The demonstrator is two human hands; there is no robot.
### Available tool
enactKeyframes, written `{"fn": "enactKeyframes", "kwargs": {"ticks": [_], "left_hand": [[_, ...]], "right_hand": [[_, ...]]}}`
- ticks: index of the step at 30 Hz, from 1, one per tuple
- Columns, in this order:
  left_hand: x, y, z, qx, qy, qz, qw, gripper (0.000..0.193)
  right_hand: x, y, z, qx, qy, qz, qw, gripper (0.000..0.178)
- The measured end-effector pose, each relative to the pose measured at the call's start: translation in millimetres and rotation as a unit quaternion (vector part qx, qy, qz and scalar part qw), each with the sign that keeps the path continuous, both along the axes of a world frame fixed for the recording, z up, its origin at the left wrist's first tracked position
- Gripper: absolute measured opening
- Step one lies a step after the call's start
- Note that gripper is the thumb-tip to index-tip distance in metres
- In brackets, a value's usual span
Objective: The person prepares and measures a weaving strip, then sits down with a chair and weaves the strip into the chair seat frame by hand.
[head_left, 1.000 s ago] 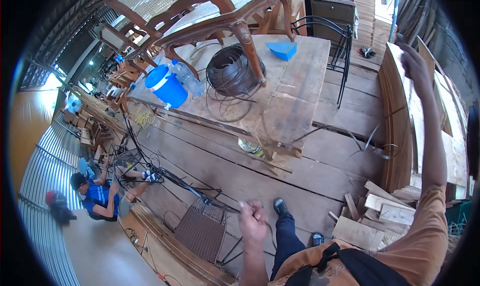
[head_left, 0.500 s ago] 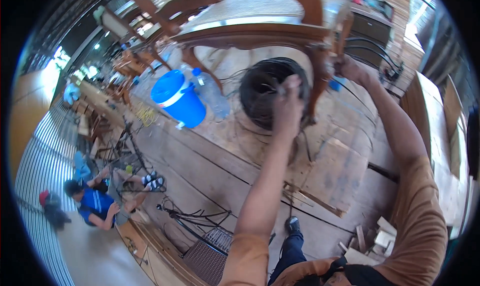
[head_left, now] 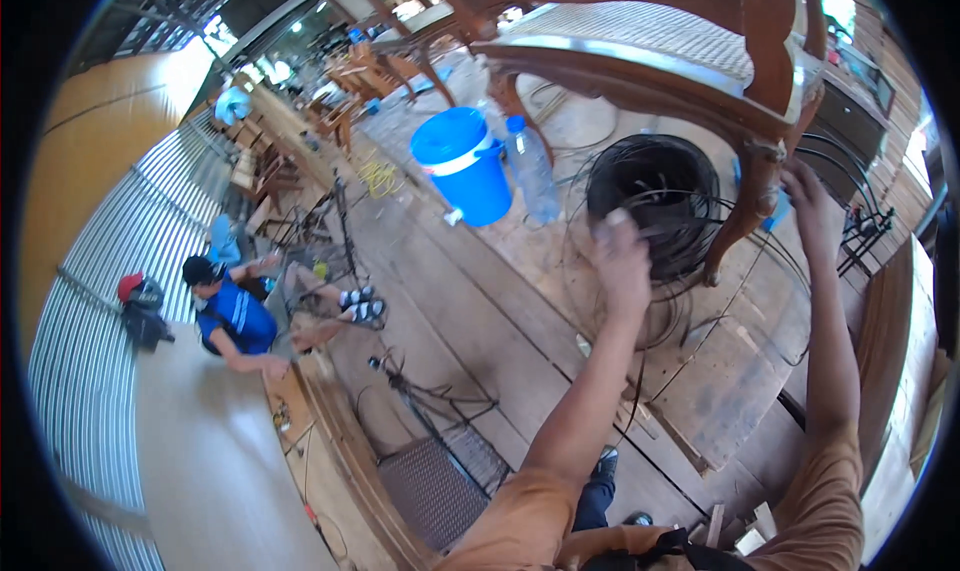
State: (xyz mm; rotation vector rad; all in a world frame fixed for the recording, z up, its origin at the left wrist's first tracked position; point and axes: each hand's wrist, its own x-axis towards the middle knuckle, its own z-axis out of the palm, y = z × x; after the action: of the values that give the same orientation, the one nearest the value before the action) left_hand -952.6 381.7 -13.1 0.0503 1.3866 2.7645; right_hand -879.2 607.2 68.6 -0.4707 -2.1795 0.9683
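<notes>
Thin black strands lie in a thick, loose coil (head_left: 655, 176) on a board under a carved wooden seat (head_left: 610, 76), some loops straying past its edge. My left hand (head_left: 622, 256) is over the coil's near left side, its fingers smeared by motion. Whether it holds a strand cannot be made out. Beside the seat's curved front leg (head_left: 755, 196) is my right hand (head_left: 815, 206), fingers curled toward the wood. What they close on is hidden. Loose dark strands run down past both forearms.
A blue water cooler (head_left: 478, 186) and a clear plastic bottle (head_left: 533, 176) stand left of the coil. A person in blue (head_left: 240, 316) sits at far left. A metal frame (head_left: 440, 411) lies nearer; wood scraps (head_left: 750, 531) are by my feet.
The view has swung left, so the scene sits farther right. My left hand has moved from over the coil's right half to its near left edge. My right hand stays by the seat leg.
</notes>
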Motion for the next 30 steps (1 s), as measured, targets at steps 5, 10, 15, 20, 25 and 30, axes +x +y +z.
{"fn": "enactKeyframes", "kwargs": {"ticks": [5, 10, 15, 20, 25, 30], "left_hand": [[138, -137, 7, 0.074, -0.062, 0.195, 0.976, 0.027], [301, -192, -67, -0.24, -0.143, 0.051, 0.959, 0.036], [421, -153, -164, -0.324, -0.243, -0.127, 0.905, 0.034], [447, -149, -174, -0.522, 0.055, -0.004, 0.851, 0.039], [481, -214, -182, -0.643, -0.083, -0.079, 0.757, 0.039], [534, -251, -151, -0.564, -0.11, 0.065, 0.816, 0.031]], "right_hand": [[156, 39, -128, -0.12, 0.067, -0.026, 0.99, 0.028], [273, -66, -227, -0.359, 0.044, 0.08, 0.929, 0.025], [330, -170, -219, -0.367, -0.08, 0.245, 0.894, 0.019], [319, -169, -210, -0.134, -0.167, 0.348, 0.913, 0.041], [318, -167, -246, -0.068, -0.186, 0.346, 0.917, 0.02], [356, -256, -274, 0.083, -0.189, 0.479, 0.853, 0.043]]}}
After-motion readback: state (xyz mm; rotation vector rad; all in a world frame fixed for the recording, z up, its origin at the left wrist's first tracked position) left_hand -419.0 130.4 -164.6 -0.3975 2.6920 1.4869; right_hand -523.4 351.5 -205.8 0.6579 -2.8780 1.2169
